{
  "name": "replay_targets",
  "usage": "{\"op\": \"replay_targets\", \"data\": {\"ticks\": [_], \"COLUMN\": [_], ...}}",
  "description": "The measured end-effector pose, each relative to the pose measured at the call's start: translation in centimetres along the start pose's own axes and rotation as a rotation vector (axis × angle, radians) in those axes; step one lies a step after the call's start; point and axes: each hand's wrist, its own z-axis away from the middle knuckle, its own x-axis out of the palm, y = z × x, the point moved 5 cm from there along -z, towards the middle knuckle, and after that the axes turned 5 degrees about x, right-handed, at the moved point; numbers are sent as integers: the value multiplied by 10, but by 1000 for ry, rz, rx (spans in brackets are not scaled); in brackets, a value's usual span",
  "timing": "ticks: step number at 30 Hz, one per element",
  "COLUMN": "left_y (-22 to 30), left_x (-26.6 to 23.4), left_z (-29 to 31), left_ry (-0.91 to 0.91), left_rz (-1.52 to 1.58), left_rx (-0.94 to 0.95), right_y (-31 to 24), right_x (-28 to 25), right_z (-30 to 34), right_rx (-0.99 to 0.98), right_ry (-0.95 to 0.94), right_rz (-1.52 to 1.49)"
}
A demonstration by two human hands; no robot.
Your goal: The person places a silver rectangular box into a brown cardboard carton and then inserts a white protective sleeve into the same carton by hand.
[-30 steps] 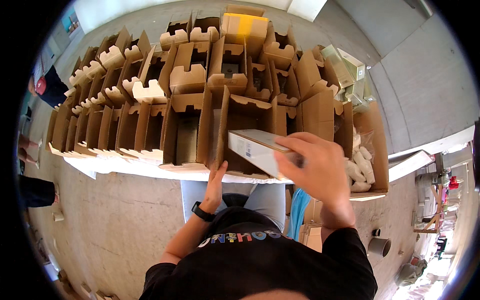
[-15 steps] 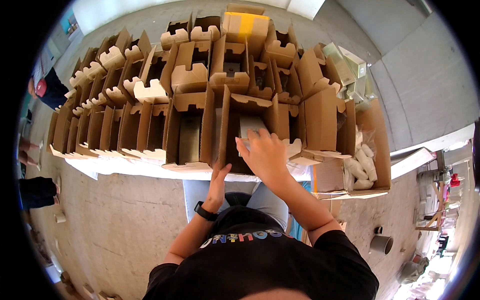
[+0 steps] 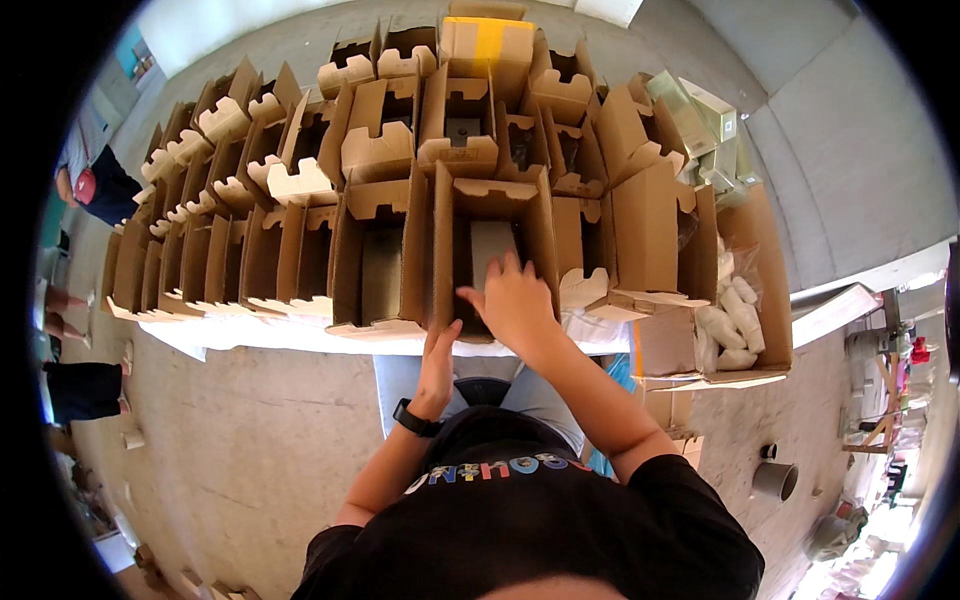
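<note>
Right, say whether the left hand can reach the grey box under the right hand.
Probably not directly: the left hand is outside the open carton, and the right hand partly covers the grey box.

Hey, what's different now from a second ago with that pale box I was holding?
The pale box went down into the open carton; your right hand no longer grips it but spreads its fingers over it. Your left hand stayed at the carton's near left corner.
</note>
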Motion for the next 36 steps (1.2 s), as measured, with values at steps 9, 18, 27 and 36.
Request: {"op": "replay_targets", "data": {"ticks": [9,18,27,36], "left_y": [-2,29,34,34], "left_x": [-1,16,11,6], "left_z": [-5,-5,-4,-4], "left_ry": [-143,-199,-128,-119], "left_rz": [-220,-373,-469,-431], "left_rx": [111,284,324,422], "right_y": [21,44,41,44], "right_x": [-20,1,12,26], "right_z": [8,-49,-67,-55], "right_rx": [-14,-37,-33,-56], "right_ry": [-462,-19,-229,-386], "right_rz": [-380,-227,-95,12]}}
